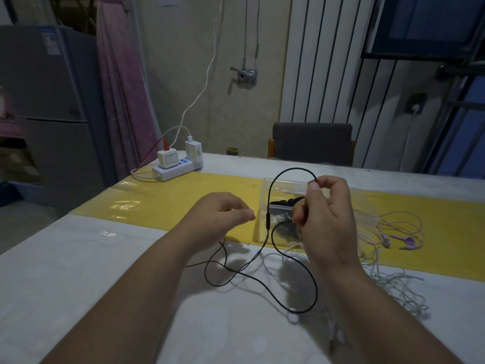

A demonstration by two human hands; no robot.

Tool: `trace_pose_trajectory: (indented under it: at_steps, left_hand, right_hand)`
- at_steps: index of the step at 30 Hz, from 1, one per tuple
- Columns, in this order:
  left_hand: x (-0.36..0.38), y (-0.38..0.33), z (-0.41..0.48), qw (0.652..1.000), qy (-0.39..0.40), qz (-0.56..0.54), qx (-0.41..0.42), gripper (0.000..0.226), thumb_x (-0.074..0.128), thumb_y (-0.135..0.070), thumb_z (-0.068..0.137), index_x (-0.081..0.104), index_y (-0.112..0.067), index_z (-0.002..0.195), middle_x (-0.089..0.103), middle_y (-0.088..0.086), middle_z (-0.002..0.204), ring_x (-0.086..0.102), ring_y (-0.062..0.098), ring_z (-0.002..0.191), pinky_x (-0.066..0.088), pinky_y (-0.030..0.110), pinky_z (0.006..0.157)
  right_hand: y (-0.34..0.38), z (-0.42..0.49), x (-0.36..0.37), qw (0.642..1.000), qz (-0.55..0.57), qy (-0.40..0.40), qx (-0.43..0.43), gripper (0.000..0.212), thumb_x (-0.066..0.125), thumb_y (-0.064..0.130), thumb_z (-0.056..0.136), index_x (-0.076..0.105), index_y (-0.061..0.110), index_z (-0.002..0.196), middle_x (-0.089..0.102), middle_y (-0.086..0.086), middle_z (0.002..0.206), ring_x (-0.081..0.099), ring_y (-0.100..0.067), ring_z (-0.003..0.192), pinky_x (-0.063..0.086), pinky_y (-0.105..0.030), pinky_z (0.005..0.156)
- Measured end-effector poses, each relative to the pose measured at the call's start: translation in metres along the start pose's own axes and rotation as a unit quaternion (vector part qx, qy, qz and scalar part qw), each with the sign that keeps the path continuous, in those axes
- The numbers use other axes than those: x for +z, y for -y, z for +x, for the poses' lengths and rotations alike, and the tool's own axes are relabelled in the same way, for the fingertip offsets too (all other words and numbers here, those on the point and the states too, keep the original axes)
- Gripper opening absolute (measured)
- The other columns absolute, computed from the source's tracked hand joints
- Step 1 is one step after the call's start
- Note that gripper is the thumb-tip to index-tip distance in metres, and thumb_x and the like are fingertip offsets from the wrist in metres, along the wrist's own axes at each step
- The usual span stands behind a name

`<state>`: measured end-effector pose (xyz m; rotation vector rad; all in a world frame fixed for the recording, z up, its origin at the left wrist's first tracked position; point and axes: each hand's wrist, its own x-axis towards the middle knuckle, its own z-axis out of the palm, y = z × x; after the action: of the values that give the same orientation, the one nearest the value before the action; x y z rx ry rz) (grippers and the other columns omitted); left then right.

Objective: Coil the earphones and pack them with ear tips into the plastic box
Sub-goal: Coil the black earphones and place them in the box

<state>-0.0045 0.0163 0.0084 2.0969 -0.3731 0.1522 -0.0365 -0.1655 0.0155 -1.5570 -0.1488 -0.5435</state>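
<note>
Black earphones hang in a loop from my right hand, which pinches the cable between thumb and forefinger above the table. The cable arcs up over the hand, drops past an inline remote and trails in loose curves on the white tabletop. My left hand hovers to the left with fingers curled; a thin strand of the black cable runs under it, and I cannot tell whether it grips the strand. A clear plastic box sits behind my right hand, with dark ear tips inside.
White earphone cables lie tangled at the right. Purple earphones rest on the yellow table runner. A white power strip with chargers stands at the far left edge. A grey chair is behind the table.
</note>
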Motion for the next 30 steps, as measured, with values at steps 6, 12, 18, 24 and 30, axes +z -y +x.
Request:
trace_pose_trajectory:
  at_steps: [6, 12, 18, 24, 30]
  left_hand:
    - [0.011, 0.003, 0.0, 0.998, 0.064, 0.028, 0.002, 0.018, 0.067, -0.049, 0.084, 0.073, -0.032, 0.088, 0.064, -0.009, 0.073, 0.056, 0.01, 0.07, 0.045, 0.032, 0.068]
    - [0.008, -0.005, 0.001, 0.984, -0.04, -0.174, 0.02, 0.011, 0.065, -0.015, 0.089, 0.071, -0.014, 0.08, 0.052, 0.0, 0.06, 0.045, 0.015, 0.057, 0.04, 0.026, 0.055]
    - [-0.005, -0.007, 0.002, 0.93, -0.093, -0.356, 0.007, 0.016, 0.066, -0.025, 0.074, 0.071, -0.011, 0.082, 0.058, 0.001, 0.061, 0.052, 0.014, 0.054, 0.037, 0.029, 0.057]
    - [-0.006, -0.006, 0.003, 0.923, -0.106, -0.369, 0.027, 0.019, 0.067, -0.027, 0.074, 0.068, -0.01, 0.082, 0.056, 0.0, 0.057, 0.047, 0.013, 0.055, 0.037, 0.023, 0.052]
    - [-0.008, -0.006, 0.003, 0.905, -0.123, -0.404, 0.046, 0.02, 0.057, -0.028, 0.083, 0.066, -0.01, 0.085, 0.053, -0.003, 0.062, 0.046, 0.01, 0.058, 0.039, 0.019, 0.053]
  right_hand:
    - [0.0, -0.001, 0.002, 0.999, 0.035, 0.033, -0.01, 0.009, 0.038, 0.024, 0.104, 0.045, 0.023, 0.098, 0.053, -0.001, 0.056, 0.041, -0.014, 0.047, 0.033, -0.029, 0.046]
    - [-0.004, 0.0, 0.001, 0.999, -0.034, 0.02, -0.014, 0.011, 0.048, 0.025, 0.1, 0.052, 0.022, 0.09, 0.053, 0.005, 0.051, 0.046, -0.009, 0.048, 0.039, -0.032, 0.048]
    - [-0.015, 0.005, 0.002, 0.994, -0.106, 0.035, 0.007, 0.016, 0.06, 0.03, 0.088, 0.061, 0.02, 0.076, 0.054, 0.002, 0.057, 0.048, -0.017, 0.057, 0.049, -0.044, 0.06]
    - [-0.012, 0.0, 0.003, 0.965, -0.172, 0.197, 0.037, 0.039, 0.07, 0.054, 0.076, 0.065, 0.015, 0.076, 0.057, 0.003, 0.062, 0.049, -0.01, 0.057, 0.044, -0.032, 0.061]
    - [-0.013, -0.005, 0.007, 0.849, -0.381, 0.363, 0.042, 0.024, 0.078, 0.046, 0.07, 0.071, 0.031, 0.087, 0.052, 0.011, 0.06, 0.05, -0.003, 0.056, 0.038, -0.024, 0.055]
